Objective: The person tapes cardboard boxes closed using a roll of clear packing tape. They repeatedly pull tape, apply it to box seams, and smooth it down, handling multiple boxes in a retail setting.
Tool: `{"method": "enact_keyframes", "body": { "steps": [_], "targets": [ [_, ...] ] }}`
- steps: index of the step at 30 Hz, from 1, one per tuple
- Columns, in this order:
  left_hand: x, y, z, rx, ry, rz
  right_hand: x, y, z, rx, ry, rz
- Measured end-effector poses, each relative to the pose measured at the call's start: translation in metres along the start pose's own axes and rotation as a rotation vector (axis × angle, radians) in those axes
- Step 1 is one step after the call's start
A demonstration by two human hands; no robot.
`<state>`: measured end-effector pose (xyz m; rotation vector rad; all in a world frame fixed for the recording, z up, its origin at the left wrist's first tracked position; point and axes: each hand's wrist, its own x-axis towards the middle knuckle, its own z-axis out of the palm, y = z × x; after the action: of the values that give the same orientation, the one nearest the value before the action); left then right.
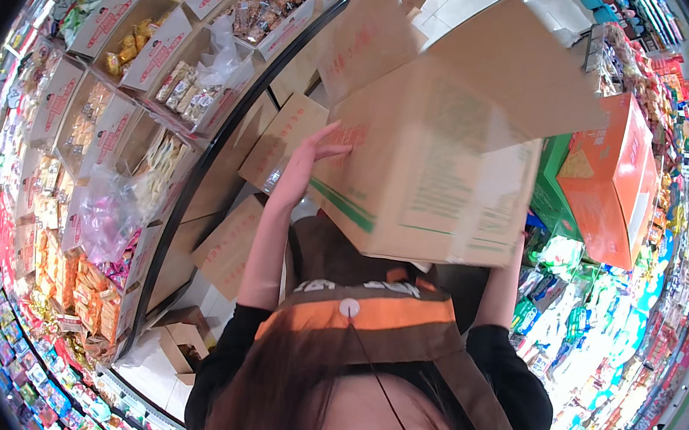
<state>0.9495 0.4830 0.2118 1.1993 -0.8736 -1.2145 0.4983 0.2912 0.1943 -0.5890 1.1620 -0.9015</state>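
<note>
A large cardboard carton (424,173) with green stripes and printed writing is held up before my chest, its top flaps spread apart and a strip of clear tape on its near side. My left hand (319,152) lies against its left side, the fingers extended. The carton hides my right hand; only the right forearm shows, at the carton's lower right corner. The carton looks slightly blurred. How full it is cannot be seen.
Bins of wrapped snacks (265,11) line the left, above a black shelf edge. More cartons (286,139) stand low beside it. A small open carton (184,349) is on the tiled floor. At right, an orange box (610,174) stands above packaged goods.
</note>
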Motion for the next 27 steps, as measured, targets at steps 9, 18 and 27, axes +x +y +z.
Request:
{"method": "enact_keyframes", "body": {
  "steps": [9, 18, 27],
  "targets": [
    [0.015, -0.07, 0.019, 0.169, -0.022, -0.117, -0.009, 0.046, 0.014, -0.81, -0.184, -0.144],
    [0.132, -0.018, 0.011, 0.138, -0.122, -0.188, 0.091, -0.008, 0.033, -0.944, -0.238, -0.622],
    [0.369, -0.031, -0.057, 0.89, 0.175, 0.012, 0.28, -0.03, 0.097, -0.84, -0.25, -0.585]
  ]
}}
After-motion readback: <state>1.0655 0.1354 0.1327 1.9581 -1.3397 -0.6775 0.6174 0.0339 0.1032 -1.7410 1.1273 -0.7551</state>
